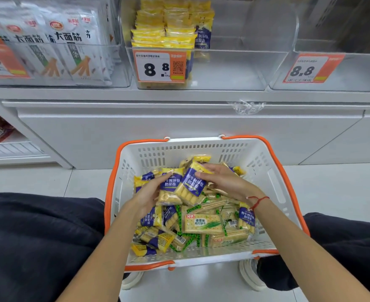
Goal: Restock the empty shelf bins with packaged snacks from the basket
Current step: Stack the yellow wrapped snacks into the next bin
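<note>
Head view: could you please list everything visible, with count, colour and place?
basket: one, white with orange handles, on the floor between the knees
milk-tea roll packs: many, yellow and purple, in the basket; more stacked in the middle bin
cracker packs: several, clear with green print, in the basket
shelf bins: three, clear; left full of white bags, middle partly filled, right looks empty
price tags: three, orange and white, on the bin fronts
hands: left and right, both holding roll packs

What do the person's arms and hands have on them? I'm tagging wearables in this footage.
Both forearms are bare, with no sleeves or gloves in view. The right hand has a thin red string bracelet at its wrist. The left hand and its wrist carry nothing.
</note>
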